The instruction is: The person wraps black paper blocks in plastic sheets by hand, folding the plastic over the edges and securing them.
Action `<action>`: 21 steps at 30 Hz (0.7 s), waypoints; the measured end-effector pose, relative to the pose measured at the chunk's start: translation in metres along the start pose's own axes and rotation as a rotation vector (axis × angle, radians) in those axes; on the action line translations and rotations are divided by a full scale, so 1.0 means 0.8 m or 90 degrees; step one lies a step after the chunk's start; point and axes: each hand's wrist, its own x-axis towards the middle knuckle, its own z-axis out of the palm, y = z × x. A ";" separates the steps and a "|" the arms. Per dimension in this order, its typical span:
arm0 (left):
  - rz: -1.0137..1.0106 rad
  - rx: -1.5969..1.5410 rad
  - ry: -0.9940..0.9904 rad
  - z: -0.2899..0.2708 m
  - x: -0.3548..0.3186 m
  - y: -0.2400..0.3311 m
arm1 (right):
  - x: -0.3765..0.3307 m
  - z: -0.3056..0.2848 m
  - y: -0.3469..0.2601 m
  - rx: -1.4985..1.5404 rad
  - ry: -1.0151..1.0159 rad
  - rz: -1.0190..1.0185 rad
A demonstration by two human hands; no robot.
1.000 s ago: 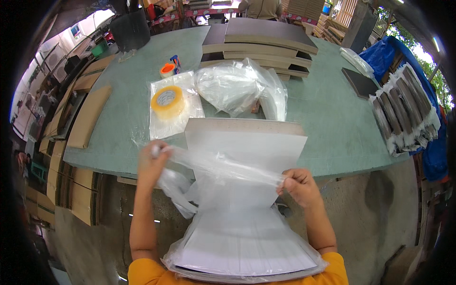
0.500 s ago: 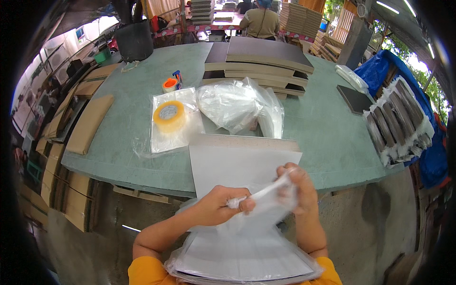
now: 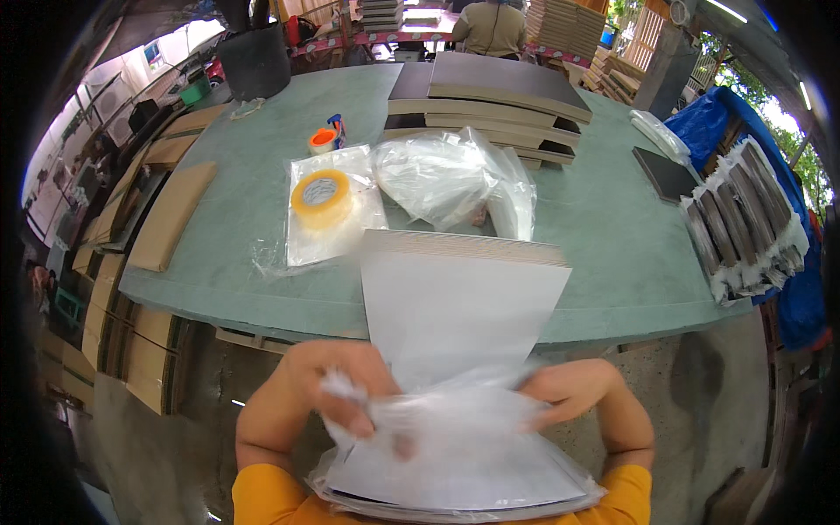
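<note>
A stack of white flat boards (image 3: 459,306) leans from my lap onto the near edge of the green table (image 3: 612,236). A clear plastic bag (image 3: 455,437) wraps the stack's lower end and is bunched near me. My left hand (image 3: 346,389) is closed on a crumpled fold of the bag at the stack's left side. My right hand (image 3: 573,389) grips the bag's film at the right side. Both hands look motion-blurred.
On the table lie a roll of yellow tape (image 3: 322,197) on a clear bag, a pile of crumpled clear bags (image 3: 455,175), an orange tape dispenser (image 3: 325,137) and stacked dark boards (image 3: 499,96). Wrapped dark boards (image 3: 744,219) lie right. Cardboard pieces (image 3: 171,214) lie left. A person (image 3: 490,26) stands beyond.
My hands have gone from the upper part of the stack, where they stretched the film, down toward my lap, dragging the bag lower. More bare white board shows above them.
</note>
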 end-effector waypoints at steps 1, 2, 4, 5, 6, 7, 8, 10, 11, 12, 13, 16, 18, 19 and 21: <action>-0.234 0.276 -0.018 0.011 0.002 -0.007 | 0.015 -0.011 -0.053 -0.290 -0.056 0.192; -0.470 0.550 -0.037 0.030 0.003 -0.019 | -0.007 0.021 0.026 -0.672 0.075 0.253; -0.676 0.955 0.000 0.036 -0.030 -0.057 | 0.008 0.022 -0.009 -0.695 -0.111 0.289; -0.747 0.940 -0.046 0.032 -0.044 -0.073 | 0.014 0.018 -0.031 -0.712 -0.210 0.299; -0.813 0.924 -0.099 0.026 -0.055 -0.083 | 0.011 0.011 -0.050 -0.625 -0.034 0.259; -0.889 0.902 -0.156 0.025 -0.064 -0.086 | 0.007 0.000 -0.065 -0.522 0.138 0.208; -0.860 0.884 -0.170 0.035 -0.069 -0.092 | 0.008 -0.012 -0.069 -0.408 0.301 0.155; -0.655 0.855 0.183 0.036 -0.071 -0.075 | -0.011 -0.049 -0.033 -0.326 0.807 0.015; -0.540 0.818 0.348 0.034 -0.071 -0.062 | -0.010 -0.050 -0.022 -0.355 0.838 0.024; -0.417 0.765 0.503 0.026 -0.072 -0.048 | -0.010 -0.051 -0.013 -0.387 0.869 0.037; -0.292 0.704 0.652 0.019 -0.073 -0.031 | -0.011 -0.051 -0.009 -0.416 0.899 0.045; -0.409 0.855 1.059 -0.039 -0.066 0.013 | 0.039 0.003 -0.030 -0.476 0.688 -0.005; -0.350 1.024 0.941 -0.039 -0.067 0.001 | 0.044 -0.001 -0.038 -0.525 0.742 0.033; -0.318 1.097 0.867 -0.041 -0.065 -0.007 | 0.038 -0.011 -0.033 -0.536 0.770 0.051; -0.334 1.155 0.693 -0.027 -0.046 -0.008 | 0.025 -0.030 -0.020 -0.563 0.821 0.091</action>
